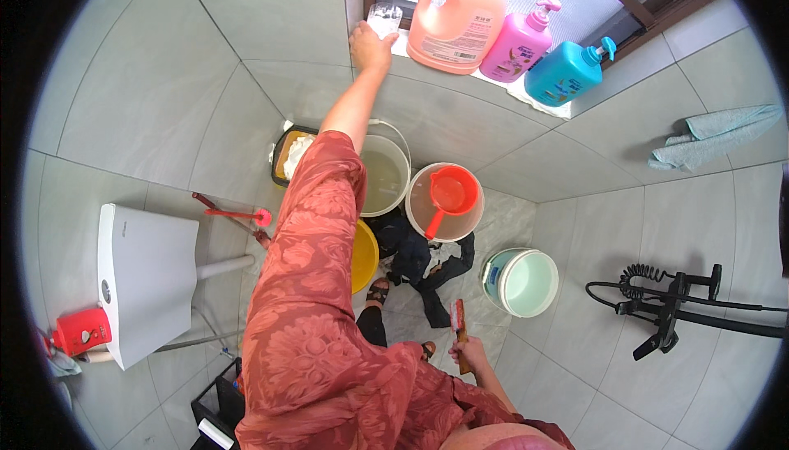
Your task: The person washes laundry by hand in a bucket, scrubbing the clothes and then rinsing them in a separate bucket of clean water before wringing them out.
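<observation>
My left hand point(371, 46) reaches up to the window sill and closes around the lower part of a small clear cup point(384, 17) standing at the sill's left end. A large orange detergent jug point(457, 13) stands just right of the cup. My right hand point(470, 357) is low, near my body, and grips the wooden handle of a scrub brush point(457, 317). The brush points up over dark clothes point(415, 257) heaped on the tiled floor.
A pink pump bottle point(520, 39) and a blue pump bottle point(567, 72) share the sill. Below are a water-filled bucket point(385, 175), a bucket holding a red scoop point(448, 195), a yellow basin point(365, 254), a pale green bucket point(523, 282), a white toilet tank point(145, 281) and a black hose rack point(674, 306).
</observation>
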Demonstrator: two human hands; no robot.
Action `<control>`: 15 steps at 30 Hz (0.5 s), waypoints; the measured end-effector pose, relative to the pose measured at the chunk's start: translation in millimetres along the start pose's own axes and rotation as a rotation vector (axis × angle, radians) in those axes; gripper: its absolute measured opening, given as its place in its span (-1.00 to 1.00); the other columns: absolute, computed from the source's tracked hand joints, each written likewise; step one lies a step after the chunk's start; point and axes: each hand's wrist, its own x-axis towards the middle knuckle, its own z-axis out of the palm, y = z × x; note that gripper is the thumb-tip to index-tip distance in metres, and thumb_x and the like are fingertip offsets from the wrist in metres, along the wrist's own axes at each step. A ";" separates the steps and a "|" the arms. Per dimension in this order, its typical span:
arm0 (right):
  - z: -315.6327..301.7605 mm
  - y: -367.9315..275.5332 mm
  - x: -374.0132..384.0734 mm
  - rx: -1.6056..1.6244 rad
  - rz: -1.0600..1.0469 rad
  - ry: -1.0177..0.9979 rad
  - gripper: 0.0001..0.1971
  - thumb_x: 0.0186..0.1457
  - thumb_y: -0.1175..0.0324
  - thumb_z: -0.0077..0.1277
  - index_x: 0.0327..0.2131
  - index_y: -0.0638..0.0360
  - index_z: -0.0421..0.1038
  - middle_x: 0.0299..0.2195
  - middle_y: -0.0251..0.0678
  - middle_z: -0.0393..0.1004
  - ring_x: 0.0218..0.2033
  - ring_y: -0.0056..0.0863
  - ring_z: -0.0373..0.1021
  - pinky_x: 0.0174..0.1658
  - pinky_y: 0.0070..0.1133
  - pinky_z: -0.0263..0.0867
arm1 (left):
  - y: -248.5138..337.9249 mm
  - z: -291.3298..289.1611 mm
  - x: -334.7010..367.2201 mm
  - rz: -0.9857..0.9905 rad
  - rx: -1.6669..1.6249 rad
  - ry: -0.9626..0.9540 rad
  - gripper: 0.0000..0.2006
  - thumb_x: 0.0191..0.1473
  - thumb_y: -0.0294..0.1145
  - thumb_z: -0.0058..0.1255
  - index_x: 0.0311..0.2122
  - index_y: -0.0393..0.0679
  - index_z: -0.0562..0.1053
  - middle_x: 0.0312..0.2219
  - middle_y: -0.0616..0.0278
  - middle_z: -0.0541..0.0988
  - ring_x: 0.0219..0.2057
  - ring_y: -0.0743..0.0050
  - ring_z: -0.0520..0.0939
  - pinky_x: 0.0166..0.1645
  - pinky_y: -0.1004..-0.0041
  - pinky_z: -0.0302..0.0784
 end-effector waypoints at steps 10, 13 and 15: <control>19.8 -22.5 15.6 0.182 -0.064 -0.096 -0.83 -0.12 0.45 -0.05 -0.39 0.28 0.27 -0.60 -0.22 0.39 -0.66 -0.49 0.32 -0.60 -0.58 0.28 | -37.6 -61.2 -178.8 -0.002 -0.156 -0.152 -0.40 -0.18 -0.30 0.02 0.00 -0.30 0.17 -0.06 -0.15 0.27 -0.06 -0.05 0.31 0.01 0.18 0.21; 19.8 -14.7 31.9 0.317 -0.071 -0.200 -0.82 -0.07 0.38 -0.05 -0.35 0.21 0.27 -0.53 -0.25 0.40 -0.57 -0.51 0.33 -0.52 -0.56 0.29 | -49.3 -121.0 -319.2 -0.159 -0.190 -0.653 -0.78 -0.24 -0.37 -0.05 -0.41 -0.22 0.39 -0.38 -0.04 0.41 -0.31 -0.01 0.40 -0.20 0.16 0.32; 22.8 -17.9 31.2 0.373 -0.139 -0.237 -0.82 -0.04 0.32 -0.06 -0.35 0.15 0.28 -0.46 -0.29 0.39 -0.47 -0.53 0.33 -0.45 -0.54 0.29 | -54.6 -153.0 -412.5 -0.181 -0.183 -0.875 -0.82 -0.31 -0.30 -0.03 -0.62 -0.21 0.44 -0.65 0.00 0.45 -0.54 0.03 0.48 -0.40 0.19 0.40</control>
